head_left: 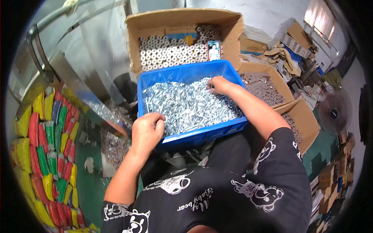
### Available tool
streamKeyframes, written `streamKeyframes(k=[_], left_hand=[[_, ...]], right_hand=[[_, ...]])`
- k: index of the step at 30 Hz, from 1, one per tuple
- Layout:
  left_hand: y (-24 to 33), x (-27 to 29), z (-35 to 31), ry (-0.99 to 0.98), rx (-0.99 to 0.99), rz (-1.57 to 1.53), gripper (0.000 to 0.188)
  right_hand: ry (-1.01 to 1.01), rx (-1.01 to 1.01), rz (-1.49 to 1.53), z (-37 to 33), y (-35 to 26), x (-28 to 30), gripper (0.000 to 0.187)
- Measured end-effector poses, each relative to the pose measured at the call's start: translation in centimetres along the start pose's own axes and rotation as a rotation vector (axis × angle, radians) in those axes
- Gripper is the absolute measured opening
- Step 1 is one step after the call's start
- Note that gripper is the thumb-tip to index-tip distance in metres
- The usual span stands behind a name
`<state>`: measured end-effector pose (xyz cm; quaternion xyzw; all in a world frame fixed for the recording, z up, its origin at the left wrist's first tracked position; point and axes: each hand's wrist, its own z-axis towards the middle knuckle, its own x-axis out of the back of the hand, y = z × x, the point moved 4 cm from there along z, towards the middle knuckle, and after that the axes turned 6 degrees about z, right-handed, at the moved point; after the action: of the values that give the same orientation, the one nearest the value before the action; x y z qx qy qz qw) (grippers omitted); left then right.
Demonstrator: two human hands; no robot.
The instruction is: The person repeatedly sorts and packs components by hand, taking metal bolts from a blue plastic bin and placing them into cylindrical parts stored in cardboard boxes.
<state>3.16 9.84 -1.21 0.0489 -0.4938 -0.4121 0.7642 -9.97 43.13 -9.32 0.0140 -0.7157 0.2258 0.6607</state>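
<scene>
A blue plastic bin (189, 138) stands before me, filled with a heap of small shiny metal pieces (186, 103), too small to name exactly. My left hand (147, 131) is at the bin's near left corner, its fingers curled together over the rim beside the heap. Whatever those fingers hold, if anything, is hidden. Over the far right part of the heap, my right hand (220, 85) has its fingertips drawn together at the metal pieces. Between them I cannot make out a separate piece.
Behind the bin, a cardboard box (134, 42) holds rows of white ring-ended rolls or tubes and a small picture card (214, 50). More cardboard boxes (307, 124) with small brownish parts stand at right, near a fan (334, 112). Colourful packed bags (46, 155) are piled at left.
</scene>
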Motion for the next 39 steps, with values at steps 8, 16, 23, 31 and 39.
streamKeyframes(k=[8, 16, 23, 31, 39], left_hand=[[-0.4, 0.2, -0.1, -0.017, 0.023, -0.087, 0.015], [-0.7, 0.5, -0.3, -0.012, 0.03, -0.155, 0.015], [-0.8, 0.4, -0.2, -0.01, -0.004, -0.171, 0.014], [-0.8, 0.5, -0.4, -0.017, 0.021, -0.167, 0.015], [-0.7, 0.5, -0.3, -0.03, 0.021, -0.15, 0.015]], right_hand=[[-0.104, -0.028, 0.015, -1.0, -3.0, -0.5, 0.027], [0.053, -0.362, 1.104, -1.3, -1.0, 2.0, 0.016], [0.16, -0.453, 1.263, -1.1, 0.3, 3.0, 0.015], [0.039, -0.083, -0.113, 1.0, -4.5, -0.8, 0.03], [-0.044, -0.071, -0.052, 0.4, -3.6, -0.8, 0.025]])
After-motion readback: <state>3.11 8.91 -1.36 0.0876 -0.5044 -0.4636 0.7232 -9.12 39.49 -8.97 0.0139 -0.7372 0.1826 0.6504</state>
